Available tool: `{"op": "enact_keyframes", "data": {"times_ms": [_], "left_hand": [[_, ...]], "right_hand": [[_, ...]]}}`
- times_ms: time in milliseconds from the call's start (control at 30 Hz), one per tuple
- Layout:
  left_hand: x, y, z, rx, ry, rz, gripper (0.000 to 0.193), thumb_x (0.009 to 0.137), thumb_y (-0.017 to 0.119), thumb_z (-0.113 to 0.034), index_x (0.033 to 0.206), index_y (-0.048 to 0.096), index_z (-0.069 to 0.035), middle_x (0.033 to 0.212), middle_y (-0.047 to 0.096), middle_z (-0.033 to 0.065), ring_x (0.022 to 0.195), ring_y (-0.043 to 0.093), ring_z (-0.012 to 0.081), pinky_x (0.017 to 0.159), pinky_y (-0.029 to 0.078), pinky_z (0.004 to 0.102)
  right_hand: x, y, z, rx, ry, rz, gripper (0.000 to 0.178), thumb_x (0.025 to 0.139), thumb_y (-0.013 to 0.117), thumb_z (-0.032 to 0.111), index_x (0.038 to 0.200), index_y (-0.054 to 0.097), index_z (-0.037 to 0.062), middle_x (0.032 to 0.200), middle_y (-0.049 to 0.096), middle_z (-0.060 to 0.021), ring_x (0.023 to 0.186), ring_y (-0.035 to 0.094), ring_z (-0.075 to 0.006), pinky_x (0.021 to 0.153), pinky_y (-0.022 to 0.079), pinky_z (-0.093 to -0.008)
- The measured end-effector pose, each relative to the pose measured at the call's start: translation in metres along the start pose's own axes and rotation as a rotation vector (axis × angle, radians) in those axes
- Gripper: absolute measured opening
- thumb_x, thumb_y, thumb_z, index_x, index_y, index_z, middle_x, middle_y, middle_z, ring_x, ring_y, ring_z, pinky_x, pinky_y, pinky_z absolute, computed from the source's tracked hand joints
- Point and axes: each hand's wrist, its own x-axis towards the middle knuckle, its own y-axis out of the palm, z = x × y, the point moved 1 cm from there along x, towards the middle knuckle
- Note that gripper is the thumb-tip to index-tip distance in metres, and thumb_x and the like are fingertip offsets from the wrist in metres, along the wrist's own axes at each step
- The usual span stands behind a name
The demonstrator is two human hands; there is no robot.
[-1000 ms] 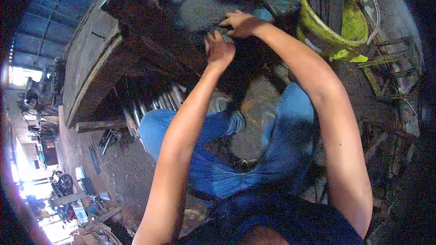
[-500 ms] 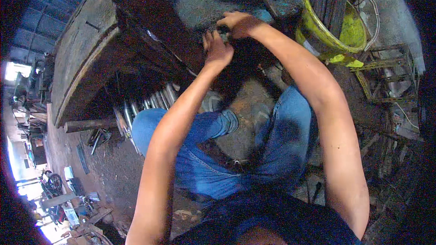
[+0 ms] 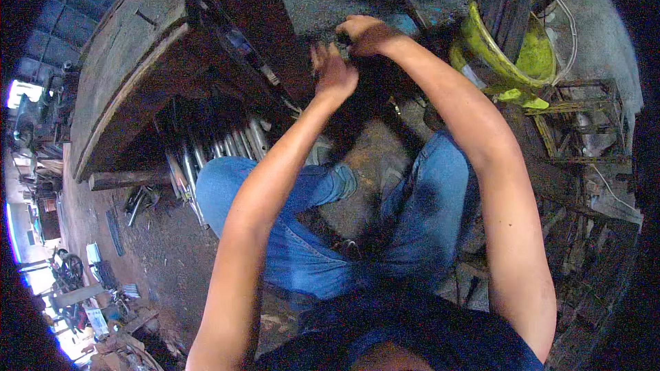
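Observation:
Both my arms reach forward to a dark, greasy spot beside a brown metal body. My left hand [image 3: 336, 74] is there with its fingers bent forward; they are smeared by motion, so I cannot tell whether they grip anything. Just to its right and slightly farther off, my right hand [image 3: 366, 34] is closed, its fingers curled round something dark and small that I cannot make out. The two hands are close together but apart. Deep shadow hides what lies beneath them. Above them spreads a worn grey-blue surface [image 3: 309, 3].
A thick wooden bench top [image 3: 130, 62] stands at the left, with several metal pipes [image 3: 237, 143] under it. At the right hangs a yellow bucket [image 3: 481, 51] holding black coils [image 3: 507, 10]. A rusty metal frame [image 3: 581, 120] lies beyond it. My jeans-clad legs [image 3: 433, 192] are bent below my arms.
The bench, bucket and frame have shifted slightly in view. My right hand sits a little farther right, and the left hand's fingers have moved slightly. Both hands stay at the same dark spot.

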Motion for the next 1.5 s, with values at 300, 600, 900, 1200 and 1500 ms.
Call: {"op": "enact_keyframes", "data": {"times_ms": [300, 600, 900, 1200, 1500], "left_hand": [[-0.007, -0.003, -0.005, -0.005, 0.079, -0.024, 0.061, 0.074, 0.047, -0.02, 0.121, 0.024, 0.012, 0.128, 0.02, 0.0358, 0.125, 0.007, 0.0468, 0.104, 0.001, 0.0486], [-0.008, 0.002, -0.002, 0.01, 0.081, -0.068, 0.058, 0.076, 0.044, -0.022, 0.12, 0.027, 0.012, 0.128, 0.019, 0.0371, 0.124, 0.008, 0.0487, 0.103, 0.004, 0.0494], [-0.004, 0.008, 0.002, 0.027, 0.044, -0.092, 0.057, 0.079, 0.042, -0.022, 0.122, 0.025, 0.011, 0.13, 0.015, 0.0354, 0.125, 0.006, 0.0467, 0.104, 0.004, 0.0476], [-0.008, 0.012, 0.002, -0.053, 0.137, -0.246, 0.058, 0.077, 0.052, -0.027, 0.122, 0.028, 0.001, 0.128, 0.024, 0.03, 0.122, 0.014, 0.0482, 0.102, 0.011, 0.052], [-0.005, 0.013, 0.004, 0.038, 0.091, -0.178, 0.063, 0.077, 0.051, -0.03, 0.123, 0.028, 0.007, 0.13, 0.02, 0.0336, 0.123, 0.011, 0.0487, 0.103, 0.009, 0.0487]], "right_hand": [[0.002, -0.004, 0.002, 0.035, 0.114, 0.081, 0.047, 0.061, 0.068, 0.016, 0.105, 0.055, 0.0085, 0.107, 0.052, -0.0147, 0.103, 0.048, -0.0309, 0.089, 0.039, -0.0372], [0.0, -0.004, -0.023, 0.143, 0.156, -0.108, 0.044, 0.063, 0.069, 0.023, 0.102, 0.058, 0.0069, 0.1, 0.056, -0.0172, 0.097, 0.052, -0.0314, 0.085, 0.042, -0.037], [-0.001, -0.005, -0.069, 1.007, 0.304, -0.216, 0.027, 0.075, 0.061, 0.019, 0.093, 0.06, -0.0007, 0.084, 0.061, -0.0038, 0.078, 0.055, -0.012, 0.073, 0.043, -0.0245], [0.0, -0.023, -0.068, 1.177, 0.282, -0.266, 0.017, 0.076, 0.059, 0.015, 0.087, 0.061, 0.0021, 0.08, 0.061, -0.0027, 0.074, 0.055, -0.0111, 0.069, 0.044, -0.0239], [-0.006, -0.018, -0.07, 1.147, 0.304, -0.291, 0.017, 0.075, 0.06, 0.017, 0.087, 0.061, 0.0049, 0.077, 0.06, -0.0021, 0.073, 0.055, -0.0109, 0.067, 0.044, -0.024]]}}
